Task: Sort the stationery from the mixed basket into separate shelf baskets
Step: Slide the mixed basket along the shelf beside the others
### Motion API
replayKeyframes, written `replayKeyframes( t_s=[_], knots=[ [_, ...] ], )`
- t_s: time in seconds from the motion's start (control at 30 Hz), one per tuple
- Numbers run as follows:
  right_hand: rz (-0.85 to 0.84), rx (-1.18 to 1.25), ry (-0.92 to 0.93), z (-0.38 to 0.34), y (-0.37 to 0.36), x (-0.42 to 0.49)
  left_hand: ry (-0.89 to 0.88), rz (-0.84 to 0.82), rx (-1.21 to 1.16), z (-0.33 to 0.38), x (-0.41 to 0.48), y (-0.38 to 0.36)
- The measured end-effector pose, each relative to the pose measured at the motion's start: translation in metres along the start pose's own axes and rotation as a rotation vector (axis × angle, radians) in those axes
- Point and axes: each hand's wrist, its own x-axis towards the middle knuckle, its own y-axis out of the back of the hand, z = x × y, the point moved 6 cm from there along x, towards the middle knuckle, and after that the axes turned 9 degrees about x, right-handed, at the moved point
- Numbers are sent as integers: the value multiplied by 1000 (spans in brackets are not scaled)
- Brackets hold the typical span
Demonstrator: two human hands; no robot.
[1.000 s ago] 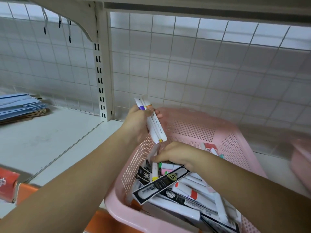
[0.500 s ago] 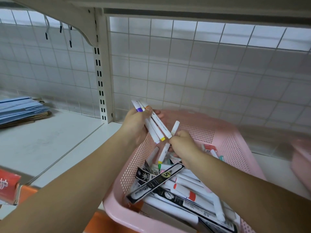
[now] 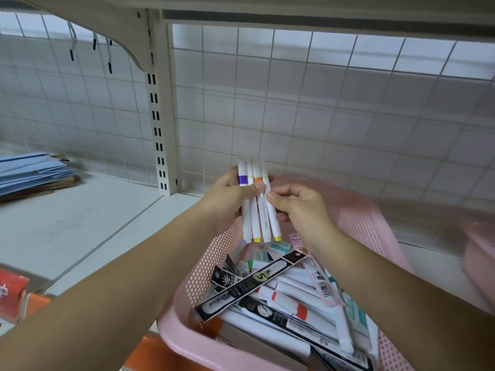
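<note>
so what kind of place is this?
Probably a stationery shop or its stockroom: retail shelving with a slotted upright and wire grid back panel, plus a pink basket of packaged pens.

Markers (image 3: 255,220): white barrels, bands of purple, yellow and orange; two yellow tips at the bottom.
Basket (image 3: 369,231): pink, walls dotted with small holes.
Long pack (image 3: 249,286), mid-frame: black and white, yellow circle.
Folders (image 3: 34,170), left edge: blue.
Grid panel (image 3: 321,103): white squares.
</note>
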Motion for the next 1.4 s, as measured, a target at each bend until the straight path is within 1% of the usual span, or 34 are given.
replayKeyframes(
  t_s=[0.1, 0.3, 0.4, 0.53, 0.6, 0.7, 0.8, 0.97, 1.03, 1.17, 1.27, 1.4],
  knots=[
    [14, 20, 16, 1, 1, 0, -2, -6, -19, 1, 0, 0],
    [36, -132, 75, 0, 2, -2, 10, 24, 0, 1, 1, 2],
    [58, -340, 164, -4, 2, -2, 4, 40, 13, 0, 2, 2],
    [55, -617, 222, -12, 2, -6, -8, 60, -37, 2, 1, 3],
    [68, -823, 216, -18, 8, -5, -3, 60, -78, 2, 1, 4],
    [71, -1086, 157, -22, 22, -1, 6, 47, -94, 2, 1, 5],
    [35, -1291, 121, -18, 27, -2, 14, 37, -87, 1, 2, 5],
    [-30, -1602, 160, -18, 15, -6, 18, 21, -55, 3, 3, 1],
    [-33, -1630, 165, -26, 14, -10, 12, 12, -8, 8, 2, -5],
    [12, -1632, 268, -55, 28, -26, -61, -20, 30, 33, -2, -32],
    [61, -1607, 298, -76, 57, -42, -121, -50, 11, 58, -8, -65],
    [149, -1554, 278, -103, 117, -73, -148, -139, 2, 75, -22, -131]
  ],
)
